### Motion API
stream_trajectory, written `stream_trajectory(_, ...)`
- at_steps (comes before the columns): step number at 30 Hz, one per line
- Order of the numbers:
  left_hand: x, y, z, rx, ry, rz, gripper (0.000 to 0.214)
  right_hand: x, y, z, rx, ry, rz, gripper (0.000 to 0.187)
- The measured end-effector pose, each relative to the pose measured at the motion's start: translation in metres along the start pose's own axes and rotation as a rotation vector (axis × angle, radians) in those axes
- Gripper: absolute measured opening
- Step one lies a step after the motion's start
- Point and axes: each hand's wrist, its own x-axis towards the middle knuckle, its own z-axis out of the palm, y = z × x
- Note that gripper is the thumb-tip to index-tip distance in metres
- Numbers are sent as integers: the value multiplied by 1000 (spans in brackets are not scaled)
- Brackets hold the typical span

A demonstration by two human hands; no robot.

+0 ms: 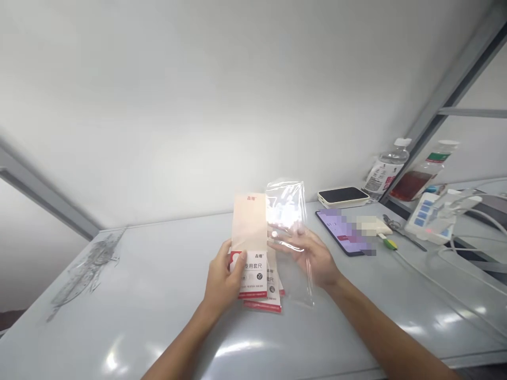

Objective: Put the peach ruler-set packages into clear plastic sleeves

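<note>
Left hand (224, 277) clasping printed paper packets (250, 232); right hand (307, 256) — fingers spread, pinching clear plastic bag (285, 211)

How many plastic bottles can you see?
2: a clear white-capped plastic bottle at far right, and a white-capped plastic bottle of reddish liquid just right of it.

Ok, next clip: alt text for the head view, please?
A person's left hand holds red-and-white labelled packets with a peach-coloured top, while the right hand holds a clear plastic bag above a pale table. A phone lies farther right.
</note>
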Motion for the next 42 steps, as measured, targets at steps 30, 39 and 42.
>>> stream_trajectory(30, -1, -3, 9, -127, -56, -14, 41, 0, 16, 11, 218, -122, 300, 31)
stream_trajectory(39, 6, -1, -4, -318, -86, -146, 31, 1, 15, 4, -19, -97, 307, 26)
stream_trajectory(42, 8, -3, -6, -335, -70, -180, 30, 2, 13, 3, -42, -104, 261, 26)
